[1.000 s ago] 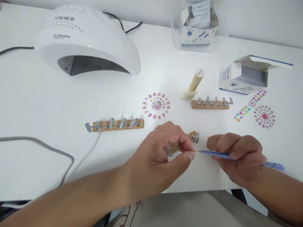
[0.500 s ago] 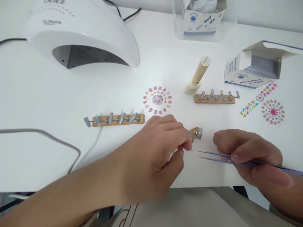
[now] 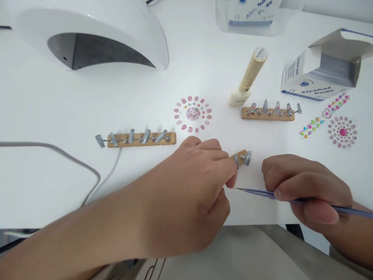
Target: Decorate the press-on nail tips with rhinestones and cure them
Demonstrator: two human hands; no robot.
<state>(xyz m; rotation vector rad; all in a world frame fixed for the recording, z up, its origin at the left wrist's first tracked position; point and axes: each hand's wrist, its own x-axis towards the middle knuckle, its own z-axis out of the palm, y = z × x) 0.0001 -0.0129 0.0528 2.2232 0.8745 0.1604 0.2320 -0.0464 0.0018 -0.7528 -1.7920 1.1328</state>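
My right hand (image 3: 309, 186) is closed around purple tweezers (image 3: 262, 193), whose tips meet beside my left fingertips. My left hand (image 3: 201, 186) is curled with its fingers pressed together, over part of a wooden nail stand (image 3: 240, 156). What it pinches is hidden. On that stand's visible end are grey nail tips (image 3: 247, 158). Another wooden stand (image 3: 171, 139) with several grey tips lies to the left. A third stand (image 3: 268, 114), behind my hands, carries grey tips with red spots. Round sticker sets lie at the centre (image 3: 193, 114) and right (image 3: 343, 132).
A white nail lamp (image 3: 116, 23) occupies the back left. A gold-capped bottle (image 3: 247, 79) stands behind the third stand. An open alcohol pads box (image 3: 314, 83) is at the back right, near a gem sticker strip (image 3: 326, 113). A grey cable (image 3: 70, 159) crosses the left side.
The tweezers have closed, and their tips have moved left to my left fingertips. The view has shifted, so the lamp and boxes sit higher in it.
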